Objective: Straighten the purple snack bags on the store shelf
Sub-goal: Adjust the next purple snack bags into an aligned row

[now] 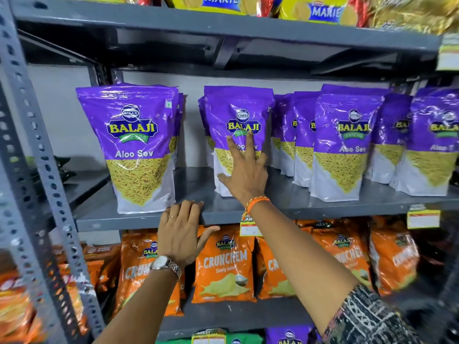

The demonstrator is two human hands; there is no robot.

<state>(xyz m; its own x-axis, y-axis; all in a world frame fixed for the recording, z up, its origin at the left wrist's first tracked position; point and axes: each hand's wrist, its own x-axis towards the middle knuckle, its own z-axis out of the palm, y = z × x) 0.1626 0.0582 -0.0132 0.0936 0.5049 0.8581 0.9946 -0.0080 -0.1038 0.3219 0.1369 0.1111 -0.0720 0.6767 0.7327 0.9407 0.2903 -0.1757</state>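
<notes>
Purple Aloo Sev snack bags stand upright along the grey middle shelf [223, 207]. The left bag [135, 145] stands near the front edge with more behind it. My right hand [244, 170] lies flat, fingers spread, against the front of the middle bag [238, 115]. More purple bags [345, 145] crowd the right side, some angled. My left hand [182, 227] rests on the shelf's front edge, fingers over the lip, holding no bag.
A perforated grey upright [37, 170] frames the left side. Orange Crunchem chip bags [224, 266] fill the shelf below. Yellow Marie biscuit packs [320, 8] sit on the shelf above. Price tags [423, 218] hang on the shelf edge.
</notes>
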